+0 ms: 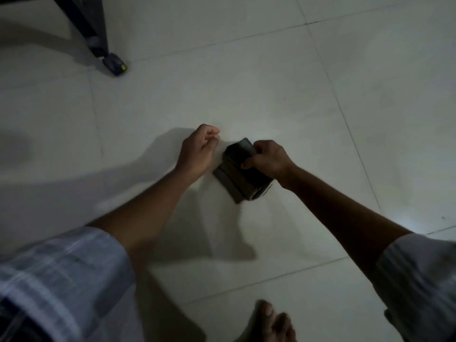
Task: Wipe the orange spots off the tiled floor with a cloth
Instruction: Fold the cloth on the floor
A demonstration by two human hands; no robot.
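Head view, dim light, blurry. Right hand (267, 160) grips a dark folded cloth (240, 172) from above, fingers curled over its top edge and thumb on the near side, pinching it; cloth's lower edge sits on the tiled floor (271, 90) or just above it, cannot tell which. Cloth looks like a thick dark block, tilted, one corner pointing toward the camera. Left hand (198, 151) is just left of the cloth, not touching it, fingers curled in loosely with nothing in them, close over the tile. Both forearms bare, plaid sleeves (61, 275) rolled at the elbows, below the cloth in frame. Orange spots not discernible in this light. Grout lines: one runs diagonally well right of the cloth, one crosses far above it, one vertical well left of it, one below it toward the camera. Cloth lies near the middle of its tile, away from every seam. Bare tile open above, right and left of the cloth. Dark furniture leg (98, 35) with a caster foot (114, 64) stands far up-left of the cloth, well apart. Bare foot (271, 322) on the floor below the cloth, near the bottom edge of frame, well apart from it.
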